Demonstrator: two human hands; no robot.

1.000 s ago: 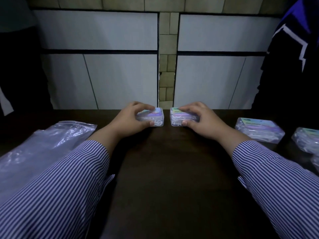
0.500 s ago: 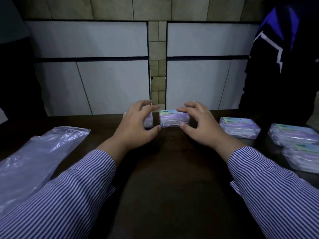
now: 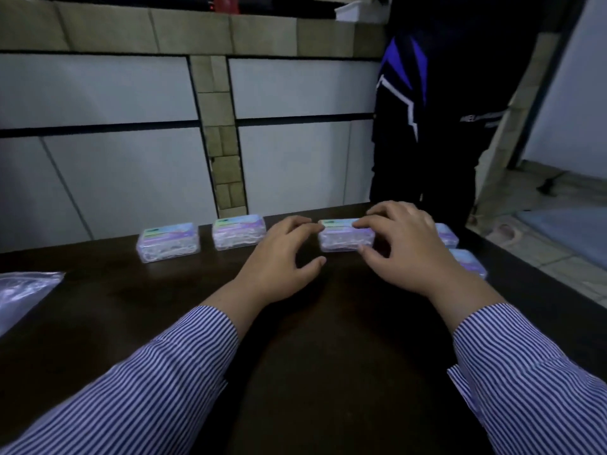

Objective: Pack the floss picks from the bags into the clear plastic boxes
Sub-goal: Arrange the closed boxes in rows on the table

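Now both hands meet at the third clear box (image 3: 341,239) on the dark table (image 3: 312,372).
Right hand (image 3: 404,247) pinches it, fingers curled over its top and thumb on the near face; left hand (image 3: 282,261), fingers loosely spread, touches its left end. Left of it stand two filled boxes (image 3: 238,236) (image 3: 168,246); right of it, two more (image 3: 446,234) (image 3: 469,262), partly hidden. A plastic bag (image 3: 23,290) lies far left.
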